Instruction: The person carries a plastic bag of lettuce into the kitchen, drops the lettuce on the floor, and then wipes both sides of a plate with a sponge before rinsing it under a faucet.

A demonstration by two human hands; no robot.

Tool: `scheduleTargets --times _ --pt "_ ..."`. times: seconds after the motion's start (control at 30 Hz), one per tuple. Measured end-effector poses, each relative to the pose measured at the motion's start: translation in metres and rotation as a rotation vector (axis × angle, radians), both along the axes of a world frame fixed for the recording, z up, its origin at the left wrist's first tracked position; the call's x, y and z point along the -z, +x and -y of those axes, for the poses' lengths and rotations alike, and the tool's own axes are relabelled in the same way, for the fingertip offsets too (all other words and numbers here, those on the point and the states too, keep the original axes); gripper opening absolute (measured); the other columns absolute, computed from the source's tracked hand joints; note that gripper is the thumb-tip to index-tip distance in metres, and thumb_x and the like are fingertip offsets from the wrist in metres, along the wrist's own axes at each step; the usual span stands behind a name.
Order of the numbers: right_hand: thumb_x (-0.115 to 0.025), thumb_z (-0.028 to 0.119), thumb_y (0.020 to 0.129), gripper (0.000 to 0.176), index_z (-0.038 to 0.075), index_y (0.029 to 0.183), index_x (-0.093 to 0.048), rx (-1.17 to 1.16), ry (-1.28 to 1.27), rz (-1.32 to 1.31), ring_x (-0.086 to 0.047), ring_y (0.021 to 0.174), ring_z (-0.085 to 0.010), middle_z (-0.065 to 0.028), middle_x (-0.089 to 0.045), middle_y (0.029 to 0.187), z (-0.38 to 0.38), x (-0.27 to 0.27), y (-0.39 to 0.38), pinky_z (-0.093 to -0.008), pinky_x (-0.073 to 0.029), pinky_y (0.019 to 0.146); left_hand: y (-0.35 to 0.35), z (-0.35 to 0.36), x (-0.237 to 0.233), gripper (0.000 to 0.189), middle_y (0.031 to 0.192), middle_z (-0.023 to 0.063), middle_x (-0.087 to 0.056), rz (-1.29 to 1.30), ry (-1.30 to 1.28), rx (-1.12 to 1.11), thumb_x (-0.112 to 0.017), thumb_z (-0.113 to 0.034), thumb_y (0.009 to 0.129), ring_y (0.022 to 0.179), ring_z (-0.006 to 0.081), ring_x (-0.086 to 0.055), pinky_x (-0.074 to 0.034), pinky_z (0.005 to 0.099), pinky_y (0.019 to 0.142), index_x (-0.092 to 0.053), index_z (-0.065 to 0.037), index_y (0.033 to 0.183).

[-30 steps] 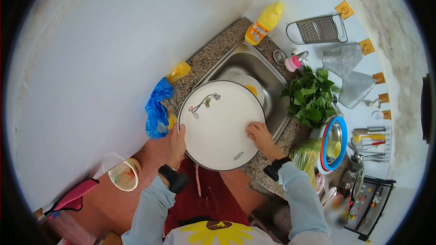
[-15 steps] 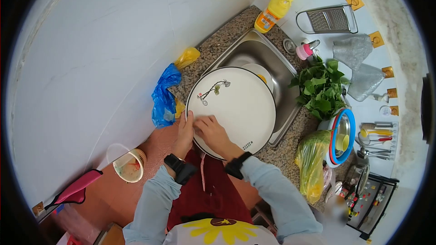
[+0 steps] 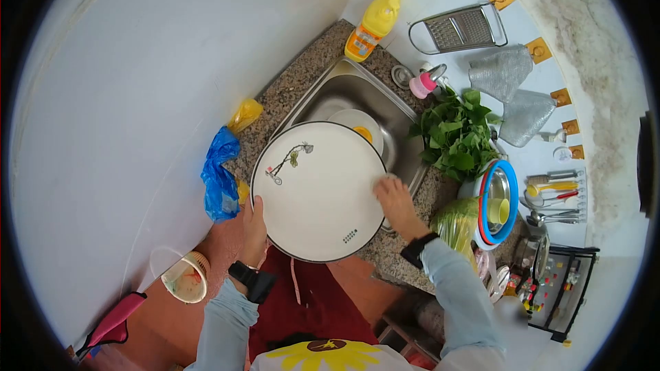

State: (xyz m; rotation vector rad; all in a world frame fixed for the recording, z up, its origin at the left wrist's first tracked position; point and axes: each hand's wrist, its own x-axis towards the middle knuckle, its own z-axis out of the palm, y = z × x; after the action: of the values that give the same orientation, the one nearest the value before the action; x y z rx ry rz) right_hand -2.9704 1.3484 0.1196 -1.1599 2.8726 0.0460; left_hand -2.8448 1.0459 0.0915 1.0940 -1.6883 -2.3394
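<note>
A large round white plate (image 3: 320, 199) with a dark rim and a printed flower sprig is held up, tilted, over the near side of the sink. My left hand (image 3: 254, 230) grips its left edge, thumb on the face and the other fingers hidden behind. At the plate's right rim is my right hand (image 3: 399, 209), its fingers curled together; what they hold, if anything, I cannot make out. Behind the plate, a smaller white dish (image 3: 357, 120) with something orange-yellow lies in the steel sink (image 3: 330, 89).
A yellow bottle (image 3: 375, 24) stands at the sink's back corner. Leafy greens (image 3: 457, 130), stacked basins (image 3: 498, 172) and a plastic-bagged bundle (image 3: 457, 227) line the counter's right. Blue (image 3: 221, 178) and yellow bags lie left. A bin (image 3: 185, 278) sits on the floor.
My right hand has moved from the plate's lower left across to its right rim. My left hand still holds the left edge. The whole view has shifted a little.
</note>
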Motion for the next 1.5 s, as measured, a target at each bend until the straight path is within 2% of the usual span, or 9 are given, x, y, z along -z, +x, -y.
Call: scheduleTargets --times 0.17,0.27,0.43,0.57,0.9,1.03,1.1,1.3,1.5 --pt "-0.063 0.01 0.078 0.031 0.003 0.107 -0.055 0.196 -0.349 0.079 -0.051 0.097 -0.0326 -0.0134 -0.054 0.107 0.054 0.023 -0.089 -0.0421 -0.043 0.086 0.001 0.002 0.007 0.052 0.127 0.0147 -0.05 0.007 -0.104 0.015 -0.042 -0.033 0.098 0.112 0.0213 -0.05 -0.04 0.0314 0.094 -0.036 0.002 0.135" --pt "-0.059 0.01 0.082 0.027 0.005 0.108 -0.053 0.096 -0.222 0.126 -0.053 0.098 -0.0314 -0.0128 -0.057 0.106 0.088 0.014 -0.116 -0.0423 -0.046 0.084 0.001 0.0 0.008 0.05 0.127 0.0151 -0.05 0.006 -0.133 0.021 -0.041 -0.032 0.099 0.113 0.0215 -0.049 -0.039 0.0314 0.094 -0.037 0.002 0.135" --pt "-0.06 0.015 0.083 0.03 0.002 0.109 -0.055 0.454 -0.381 0.209 -0.054 0.101 -0.0341 -0.0147 -0.06 0.107 0.025 0.038 -0.072 -0.0428 -0.046 0.085 0.001 0.003 0.014 0.048 0.127 0.0159 -0.05 0.002 -0.152 0.018 -0.041 -0.03 0.099 0.113 0.0218 -0.049 -0.038 0.0314 0.096 -0.038 0.003 0.134" --pt "-0.061 0.018 0.083 0.033 0.001 0.11 -0.055 0.448 -0.335 0.245 -0.055 0.1 -0.0349 -0.015 -0.061 0.105 0.01 0.039 -0.066 -0.0428 -0.046 0.085 0.004 0.006 0.027 0.048 0.127 0.0158 -0.05 0.004 -0.106 0.028 -0.041 -0.029 0.099 0.113 0.0219 -0.048 -0.037 0.0316 0.096 -0.037 0.002 0.135" --pt "-0.058 0.02 0.078 0.013 0.013 0.088 -0.062 -0.604 -0.413 0.025 -0.056 0.092 -0.0195 -0.0017 -0.062 0.084 0.196 0.028 -0.136 -0.0317 -0.047 0.079 0.001 0.005 0.013 0.043 0.123 0.0152 -0.052 0.015 -0.232 0.066 -0.041 -0.028 0.099 0.111 0.0239 -0.05 -0.037 0.0318 0.095 -0.043 0.001 0.131" --pt "-0.058 0.018 0.077 0.012 0.014 0.088 -0.064 -0.764 -0.246 0.06 -0.055 0.094 -0.0176 0.0003 -0.062 0.085 0.224 0.016 -0.121 -0.0305 -0.046 0.078 0.0 0.006 0.011 0.043 0.121 0.0148 -0.054 -0.004 -0.273 0.065 -0.041 -0.028 0.099 0.109 0.0232 -0.05 -0.038 0.0323 0.094 -0.043 0.0 0.131" --pt "-0.057 0.017 0.077 0.015 0.013 0.089 -0.065 -0.591 -0.468 0.065 -0.056 0.092 -0.0192 -0.0011 -0.063 0.086 0.203 0.028 -0.13 -0.0319 -0.046 0.081 -0.001 0.003 0.007 0.043 0.12 0.0149 -0.054 -0.023 -0.295 0.078 -0.041 -0.028 0.099 0.109 0.023 -0.051 -0.038 0.0323 0.094 -0.043 0.0 0.131" --pt "-0.06 0.02 0.082 0.024 0.005 0.101 -0.063 0.255 -0.227 0.196 -0.059 0.09 -0.0303 -0.01 -0.066 0.094 0.062 0.028 -0.116 -0.0396 -0.047 0.082 -0.002 -0.001 0.007 0.044 0.12 0.0154 -0.054 0.0 -0.26 0.002 -0.041 -0.029 0.099 0.109 0.023 -0.051 -0.038 0.0322 0.094 -0.042 0.0 0.132" --pt "-0.064 0.017 0.08 0.043 0.005 0.12 -0.054 0.336 -0.261 -0.003 -0.052 0.105 -0.0315 -0.0146 -0.055 0.117 0.001 0.028 -0.019 -0.0427 -0.042 0.086 -0.003 0.001 -0.006 0.045 0.123 0.0141 -0.052 -0.014 -0.133 0.02 -0.041 -0.029 0.099 0.11 0.0214 -0.05 -0.039 0.0321 0.094 -0.04 0.002 0.132"
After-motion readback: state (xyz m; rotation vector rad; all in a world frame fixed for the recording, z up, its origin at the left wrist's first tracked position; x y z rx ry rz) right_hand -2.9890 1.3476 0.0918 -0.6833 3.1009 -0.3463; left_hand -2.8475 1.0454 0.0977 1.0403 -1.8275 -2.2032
